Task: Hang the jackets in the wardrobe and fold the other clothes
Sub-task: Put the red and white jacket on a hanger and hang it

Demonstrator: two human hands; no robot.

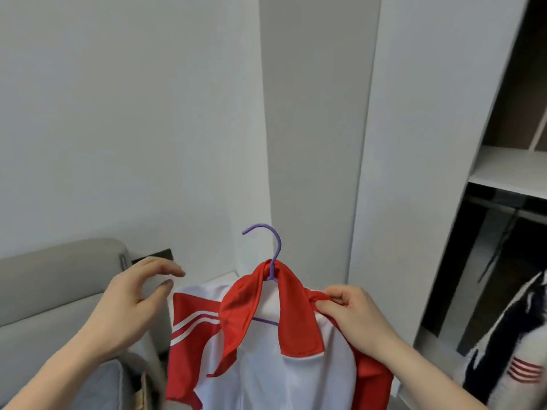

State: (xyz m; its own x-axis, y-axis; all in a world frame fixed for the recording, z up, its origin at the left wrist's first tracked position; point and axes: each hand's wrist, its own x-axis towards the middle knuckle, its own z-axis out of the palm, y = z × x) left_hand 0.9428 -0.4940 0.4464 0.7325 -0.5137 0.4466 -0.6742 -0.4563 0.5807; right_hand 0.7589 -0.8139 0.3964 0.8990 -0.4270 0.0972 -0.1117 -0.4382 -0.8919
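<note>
A red and white jacket [266, 365] hangs on a purple hanger [273, 247] in front of me, its red collar draped over the hanger neck. My right hand [352, 312] pinches the jacket's right shoulder beside the collar and holds it up. My left hand [139, 294] hovers to the left of the jacket with its fingers loosely spread, holding nothing. The open wardrobe [509, 179] stands at the right, with a rail [503, 204] under a white shelf. A dark blue and white jacket [503, 350] hangs inside it at the lower right.
A grey upholstered headboard or sofa back [53, 288] fills the lower left, with a grey cushion [97, 386] below it. A white wall and the wardrobe's closed white panel [384, 143] stand straight ahead. A small white surface [222, 279] shows behind the jacket.
</note>
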